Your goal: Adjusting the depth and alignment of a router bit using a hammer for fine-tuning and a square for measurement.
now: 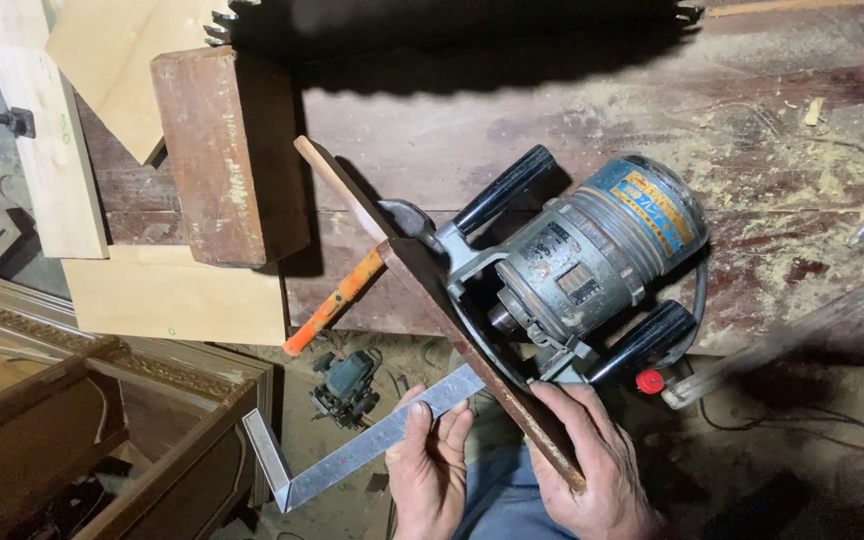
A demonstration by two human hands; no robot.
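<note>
Router [582, 265] lying on its side at workbench [552, 130] edge, base board [472, 350] gripped by right hand [592, 470]; left hand [430, 470] clasping steel square [372, 445] against it. Risk: slipping off the edge, being heavy and half overhanging.

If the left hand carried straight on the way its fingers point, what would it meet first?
The left hand holds the steel square, fingers pointing up-right. First in line, probably, is the router's wooden base plate, though depth is unclear.

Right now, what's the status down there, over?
Left hand grips steel square. Right hand clamps wooden base board of router, tipped on its side on the workbench. Nothing blocking hands.
</note>
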